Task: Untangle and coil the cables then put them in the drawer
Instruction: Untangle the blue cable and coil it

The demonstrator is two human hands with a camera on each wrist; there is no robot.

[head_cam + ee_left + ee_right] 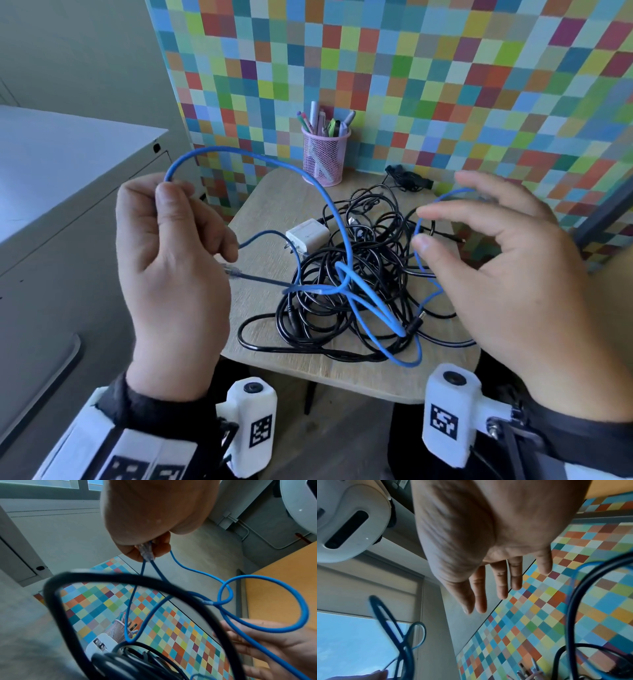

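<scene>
Risk, judged from the lay of things: the blue cable (346, 240) runs down from the raised left hand (171, 274) into the pile of black cables (342, 308) on the table (260, 202), crossing itself and threading under black loops. Pulling up hard from here would likely cinch the blue crossing into a knot, or drag the whole pile and the white charger (308, 236) toward the table edge. The wrist view shows a closed blue loop near the label band; that loop probably needs feeding through, not tugging. Left grip: fingers curled, pinching the blue cable near its clear plug (146, 551), with two blue strands leaving the pinch. Right hand (513, 267): grip spread, fingers straight and apart, nothing clamped; a blue loop arcs just by the fingertips (424, 243), contact not certain. Task items: all cables lie tangled on the table, none coiled. Drawer not identified in view; a grey cabinet (68, 164) stands left. Pink pen cup (325, 154) at the back, clear of the pile.
</scene>
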